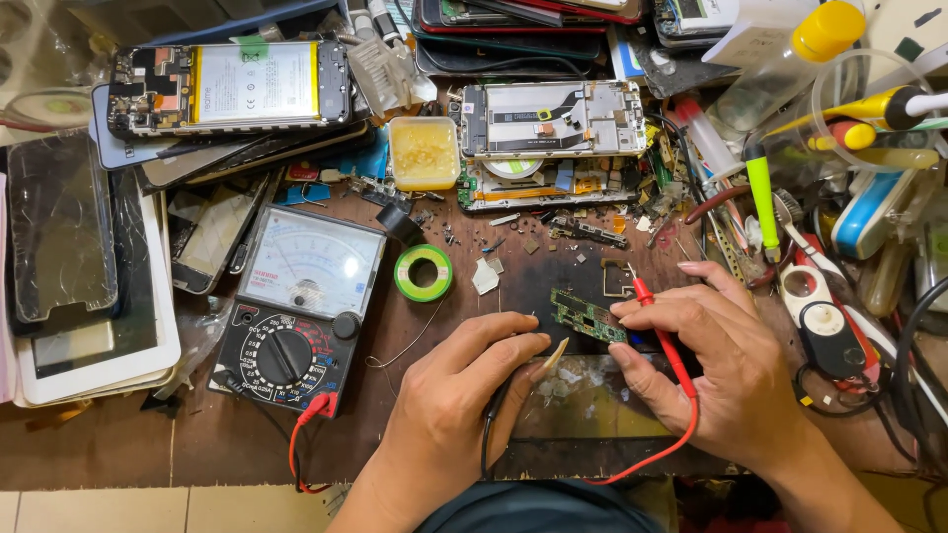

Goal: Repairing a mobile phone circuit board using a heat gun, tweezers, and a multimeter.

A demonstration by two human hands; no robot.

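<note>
Left hand (464, 390): fingers curled and pressed together around a black probe, whose black lead (487, 434) runs back under the palm; the pale tip at the forefinger points toward the small green circuit board (587, 317). Whether the tip touches the board cannot be told.

Right hand (713, 360): thumb and forefinger pinch the red probe (660, 331), which lies across the fingers with its tip pointing up and away, just above the board's right end. The red lead (664, 446) loops below the wrist.

Circuit board: lies flat on a dark mat (563, 281) at the middle of the desk (118, 444), between the two hands, with the right fingertips touching its right edge.

Surroundings: an analogue multimeter (301, 306) with a white dial face and black selector knob sits to the left of the left hand, a red plug seated at its lower edge. A green tape roll (424, 272) lies just right of the meter. A small tub of yellowish paste (424, 152) stands behind it. An opened phone with exposed battery (232, 87) lies at the far left, another stripped phone frame (553, 118) at centre rear. Screwdrivers with yellow handles (859, 114) occupy the right rear
</note>
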